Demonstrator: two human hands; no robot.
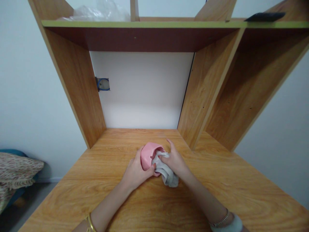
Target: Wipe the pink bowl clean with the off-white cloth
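My left hand (135, 172) grips a small pink bowl (147, 155), tilted on its side just above the wooden desk (101, 180), with its opening turned to the right. My right hand (174, 161) is closed on a grey-white cloth (166, 172) and presses part of it into the bowl's opening. The rest of the cloth hangs down below my right hand, towards the desk. Both hands meet at the middle of the desk, close to its back.
A wooden shelf unit (79, 83) rises behind the desk, with a side compartment (246, 87) on the right. A clear plastic bag (101, 13) and a dark flat object (265, 16) lie on the top shelf. A patterned cushion (16, 167) lies on the left.
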